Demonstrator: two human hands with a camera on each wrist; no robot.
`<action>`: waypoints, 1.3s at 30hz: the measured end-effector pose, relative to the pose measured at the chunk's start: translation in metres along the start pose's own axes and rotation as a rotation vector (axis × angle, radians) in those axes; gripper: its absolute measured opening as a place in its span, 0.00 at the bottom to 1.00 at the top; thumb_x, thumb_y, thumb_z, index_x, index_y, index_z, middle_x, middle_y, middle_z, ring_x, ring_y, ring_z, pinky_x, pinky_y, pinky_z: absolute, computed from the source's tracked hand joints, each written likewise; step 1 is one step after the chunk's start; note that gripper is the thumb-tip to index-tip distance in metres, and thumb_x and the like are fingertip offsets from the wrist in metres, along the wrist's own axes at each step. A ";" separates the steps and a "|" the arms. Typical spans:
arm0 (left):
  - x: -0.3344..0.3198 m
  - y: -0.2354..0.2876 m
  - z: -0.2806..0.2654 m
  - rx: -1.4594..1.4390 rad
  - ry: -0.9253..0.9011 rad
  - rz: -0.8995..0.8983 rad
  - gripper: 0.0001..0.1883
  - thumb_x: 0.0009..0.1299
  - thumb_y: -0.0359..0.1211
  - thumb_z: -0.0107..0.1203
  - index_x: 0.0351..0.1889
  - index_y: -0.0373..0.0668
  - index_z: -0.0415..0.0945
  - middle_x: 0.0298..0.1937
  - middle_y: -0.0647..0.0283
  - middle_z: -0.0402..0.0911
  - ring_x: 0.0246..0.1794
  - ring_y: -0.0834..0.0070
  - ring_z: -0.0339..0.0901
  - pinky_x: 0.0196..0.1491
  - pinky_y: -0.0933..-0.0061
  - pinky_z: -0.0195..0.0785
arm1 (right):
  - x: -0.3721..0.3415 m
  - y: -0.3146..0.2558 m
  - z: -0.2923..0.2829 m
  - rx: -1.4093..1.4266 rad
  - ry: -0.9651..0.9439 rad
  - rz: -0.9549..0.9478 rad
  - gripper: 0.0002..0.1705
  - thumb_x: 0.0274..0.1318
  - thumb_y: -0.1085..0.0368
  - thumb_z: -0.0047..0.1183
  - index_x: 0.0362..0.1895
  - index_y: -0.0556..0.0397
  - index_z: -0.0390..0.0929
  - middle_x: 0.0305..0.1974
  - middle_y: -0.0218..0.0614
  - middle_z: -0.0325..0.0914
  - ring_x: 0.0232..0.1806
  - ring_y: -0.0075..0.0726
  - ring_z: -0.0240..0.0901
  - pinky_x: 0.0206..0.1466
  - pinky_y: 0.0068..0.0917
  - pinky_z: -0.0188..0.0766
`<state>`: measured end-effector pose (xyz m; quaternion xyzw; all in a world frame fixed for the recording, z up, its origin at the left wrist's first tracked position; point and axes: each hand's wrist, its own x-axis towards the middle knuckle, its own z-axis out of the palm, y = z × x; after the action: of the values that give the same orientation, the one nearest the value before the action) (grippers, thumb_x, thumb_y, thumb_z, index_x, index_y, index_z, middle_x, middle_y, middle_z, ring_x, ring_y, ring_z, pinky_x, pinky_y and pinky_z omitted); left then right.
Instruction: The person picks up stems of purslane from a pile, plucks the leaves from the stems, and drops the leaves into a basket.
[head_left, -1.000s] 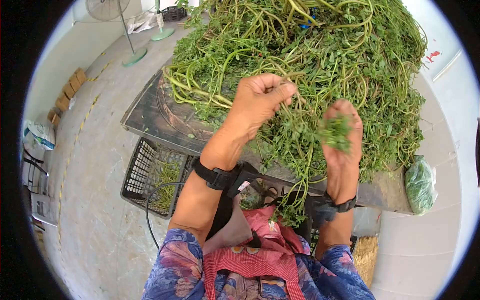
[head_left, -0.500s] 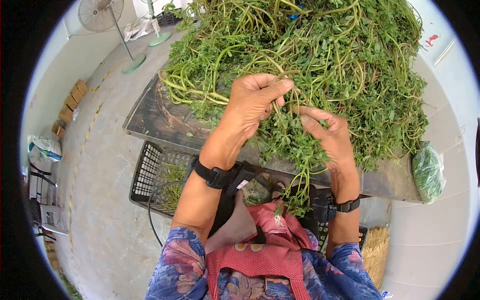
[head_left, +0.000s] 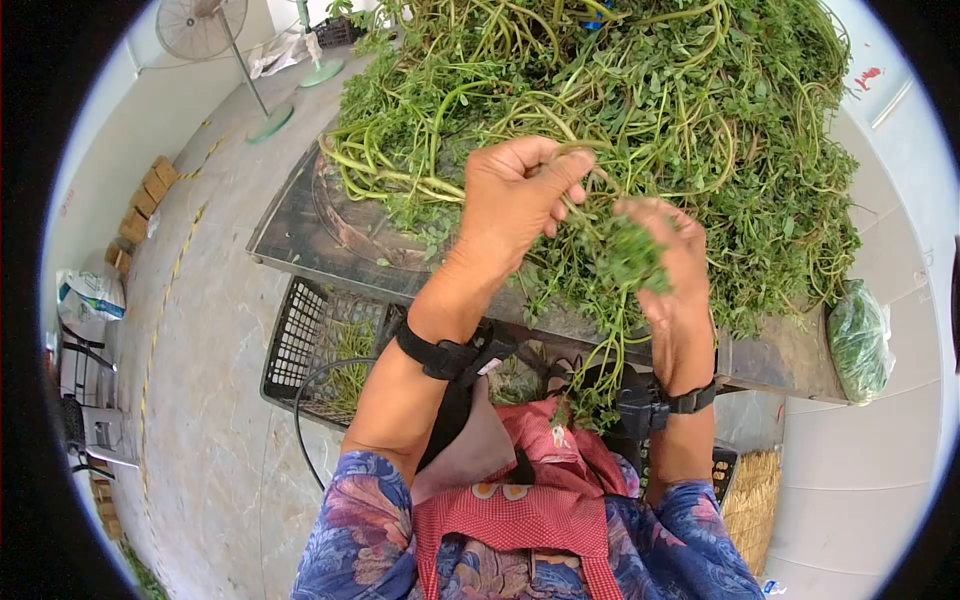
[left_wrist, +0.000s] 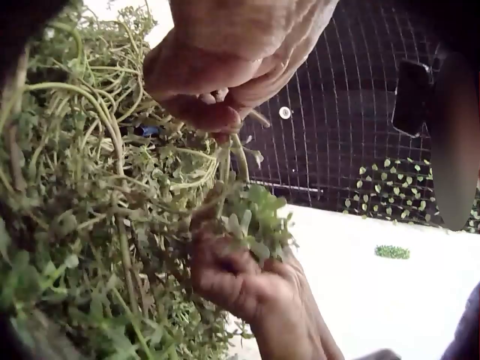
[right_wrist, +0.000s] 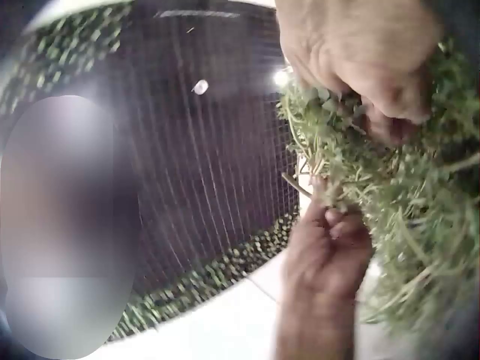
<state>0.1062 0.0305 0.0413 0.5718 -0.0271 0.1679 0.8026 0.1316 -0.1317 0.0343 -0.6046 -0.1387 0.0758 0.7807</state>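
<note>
My left hand (head_left: 515, 200) pinches a long leafy green stem (head_left: 592, 238) between thumb and fingers, over the front of the table. My right hand (head_left: 682, 262), a little blurred, is just to its right and holds a tuft of small green leaves (head_left: 636, 258) in its curled fingers. In the left wrist view the right hand (left_wrist: 244, 289) is below the left one, with the leaves (left_wrist: 259, 221) bunched at its fingers. Beyond both hands rises a big tangled heap of the same leafy stems (head_left: 680, 110). Some stems hang past the table edge towards the apron (head_left: 510, 525).
The dark table (head_left: 340, 245) has its front edge under my forearms. A black crate (head_left: 300, 330) with cut stems stands below on the left. A filled plastic bag (head_left: 860, 345) is at the table's right end. Standing fans (head_left: 268, 122) are at the back left.
My right hand came in from the right to the stem beside the left hand, then drew slightly back with leaves in its fingers. The left hand keeps its pinch, nearly still.
</note>
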 end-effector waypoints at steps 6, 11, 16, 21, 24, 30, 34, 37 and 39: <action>0.005 0.006 -0.010 -0.039 0.071 0.037 0.08 0.62 0.34 0.60 0.32 0.39 0.79 0.21 0.69 0.77 0.15 0.90 0.67 0.14 0.89 0.57 | -0.001 -0.018 -0.008 0.777 0.303 0.014 0.06 0.57 0.65 0.49 0.32 0.54 0.72 0.29 0.37 0.76 0.17 0.27 0.69 0.16 0.21 0.70; 0.005 -0.002 -0.007 -0.035 0.027 -0.016 0.09 0.61 0.35 0.61 0.33 0.39 0.80 0.21 0.72 0.75 0.14 0.91 0.65 0.13 0.89 0.53 | -0.004 -0.024 -0.007 0.304 -0.182 0.094 0.06 0.54 0.64 0.55 0.31 0.53 0.74 0.25 0.30 0.73 0.21 0.19 0.68 0.21 0.18 0.69; 0.001 -0.002 -0.002 -0.032 0.017 -0.047 0.09 0.60 0.35 0.62 0.34 0.40 0.81 0.17 0.75 0.72 0.12 0.91 0.63 0.13 0.89 0.50 | 0.001 -0.009 0.008 -0.245 -0.167 -0.040 0.11 0.51 0.65 0.59 0.37 0.59 0.79 0.32 0.28 0.77 0.32 0.18 0.68 0.39 0.18 0.65; 0.000 -0.002 0.000 -0.024 -0.009 -0.042 0.09 0.61 0.34 0.62 0.34 0.40 0.81 0.16 0.74 0.72 0.11 0.91 0.62 0.13 0.89 0.51 | -0.001 -0.009 0.013 -0.359 -0.187 -0.035 0.10 0.50 0.66 0.59 0.34 0.60 0.81 0.30 0.28 0.79 0.32 0.17 0.68 0.40 0.17 0.64; 0.001 -0.005 0.001 0.006 -0.002 -0.009 0.08 0.61 0.34 0.62 0.33 0.39 0.81 0.16 0.74 0.72 0.12 0.91 0.62 0.14 0.89 0.51 | 0.002 -0.006 0.014 -0.392 -0.160 -0.059 0.08 0.49 0.68 0.57 0.32 0.60 0.81 0.29 0.28 0.78 0.31 0.17 0.68 0.38 0.17 0.65; -0.001 -0.009 0.004 0.067 0.034 0.110 0.08 0.60 0.34 0.62 0.33 0.40 0.81 0.16 0.74 0.71 0.13 0.90 0.62 0.15 0.90 0.52 | 0.003 0.002 0.021 -0.257 -0.027 -0.082 0.06 0.48 0.70 0.55 0.28 0.62 0.79 0.28 0.30 0.77 0.29 0.17 0.66 0.35 0.17 0.64; -0.001 -0.010 0.009 0.060 0.066 0.231 0.07 0.61 0.34 0.61 0.32 0.40 0.81 0.19 0.74 0.72 0.14 0.90 0.63 0.14 0.90 0.52 | 0.007 0.003 0.018 0.173 0.069 0.062 0.04 0.47 0.72 0.54 0.29 0.60 0.77 0.25 0.32 0.76 0.25 0.23 0.71 0.28 0.19 0.67; -0.002 0.003 0.003 -0.060 0.135 0.209 0.08 0.62 0.34 0.60 0.32 0.39 0.80 0.21 0.73 0.73 0.15 0.90 0.64 0.14 0.90 0.52 | 0.011 -0.002 -0.005 0.586 0.073 0.032 0.04 0.48 0.72 0.54 0.31 0.59 0.75 0.23 0.34 0.74 0.23 0.27 0.71 0.23 0.19 0.68; 0.003 0.004 -0.007 -0.213 0.159 0.027 0.08 0.63 0.35 0.59 0.32 0.39 0.79 0.21 0.72 0.73 0.14 0.90 0.65 0.14 0.90 0.52 | 0.006 -0.017 -0.015 0.621 0.128 0.063 0.07 0.52 0.67 0.54 0.32 0.56 0.73 0.24 0.32 0.71 0.20 0.25 0.68 0.22 0.16 0.68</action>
<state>0.1065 0.0388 0.0426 0.4678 0.0110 0.2197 0.8560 0.1414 -0.1477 0.0476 -0.3449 -0.0407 0.1007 0.9323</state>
